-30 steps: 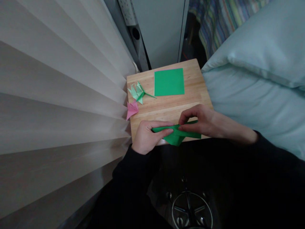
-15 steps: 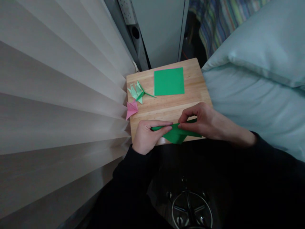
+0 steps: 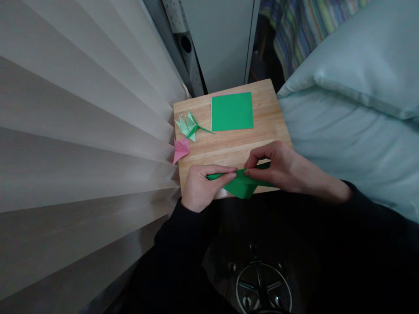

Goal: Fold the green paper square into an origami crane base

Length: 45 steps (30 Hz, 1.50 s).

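Green folded paper [image 3: 241,183] sits at the near edge of the wooden bench [image 3: 268,126], pinched in the closed grip of both hands: left hand [image 3: 200,186] on its left end, right hand [image 3: 278,168] on its middle. A flat green sheet [image 3: 232,111] lies farther back.

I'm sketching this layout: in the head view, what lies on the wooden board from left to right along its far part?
Pink folded paper → light green folded flower → flat green square sheet.
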Each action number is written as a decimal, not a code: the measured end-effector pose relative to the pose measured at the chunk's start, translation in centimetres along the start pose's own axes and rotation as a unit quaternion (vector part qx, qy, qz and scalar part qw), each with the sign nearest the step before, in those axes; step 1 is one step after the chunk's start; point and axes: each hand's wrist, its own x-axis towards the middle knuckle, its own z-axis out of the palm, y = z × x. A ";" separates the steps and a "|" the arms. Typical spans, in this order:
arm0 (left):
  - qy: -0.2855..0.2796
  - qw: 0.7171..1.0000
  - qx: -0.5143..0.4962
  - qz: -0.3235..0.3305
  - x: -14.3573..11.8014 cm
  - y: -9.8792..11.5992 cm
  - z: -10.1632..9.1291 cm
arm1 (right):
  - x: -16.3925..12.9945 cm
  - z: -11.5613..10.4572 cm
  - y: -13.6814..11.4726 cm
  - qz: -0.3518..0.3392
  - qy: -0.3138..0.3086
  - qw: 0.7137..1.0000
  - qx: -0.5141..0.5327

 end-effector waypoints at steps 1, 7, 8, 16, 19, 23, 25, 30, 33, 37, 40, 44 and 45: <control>0.002 1.000 -0.002 -0.001 0.0 0.0 0.0 | 0.0 0.0 0.0 -0.003 0.002 1.000 0.000; 0.095 0.981 -0.156 -0.064 0.1 -0.5 1.0 | 0.1 0.3 0.2 -0.030 0.062 0.997 0.022; 0.097 0.966 -0.223 -0.091 0.1 -0.5 1.3 | 0.1 0.5 0.1 -0.033 0.076 0.996 0.031; 0.081 0.869 -0.463 -0.154 0.1 0.5 2.1 | 0.0 1.7 -0.2 -0.021 0.120 0.989 0.081; 0.070 0.912 -0.386 -0.117 0.1 0.1 2.2 | 0.0 1.7 -0.2 -0.014 0.110 0.990 0.084; 0.068 0.971 -0.224 -0.054 0.0 -1.2 2.0 | 0.0 1.8 0.0 -0.001 0.106 0.991 0.077; 0.067 0.984 -0.164 -0.033 0.0 -1.7 1.9 | 0.1 1.8 0.0 0.000 0.107 0.991 0.077; 0.077 0.987 -0.137 -0.012 0.1 -1.9 1.9 | 0.0 1.9 -0.3 -0.004 0.116 0.992 0.059; 0.101 0.984 -0.147 -0.016 0.0 -1.6 2.2 | 0.0 2.0 -0.4 -0.004 0.114 0.992 0.056; 0.122 0.978 -0.166 -0.033 0.0 -1.3 2.3 | -0.1 2.1 -0.4 -0.006 0.111 0.992 0.059; 0.127 0.973 -0.189 -0.044 -0.1 -1.3 2.4 | -0.2 2.1 -0.4 -0.008 0.116 0.992 0.056; 0.135 0.965 -0.220 -0.049 0.0 -1.2 2.3 | -0.2 2.0 -0.8 -0.005 0.121 0.991 0.050; 0.138 0.964 -0.221 -0.049 0.0 -1.2 2.2 | -0.2 2.0 -0.8 -0.006 0.120 0.991 0.051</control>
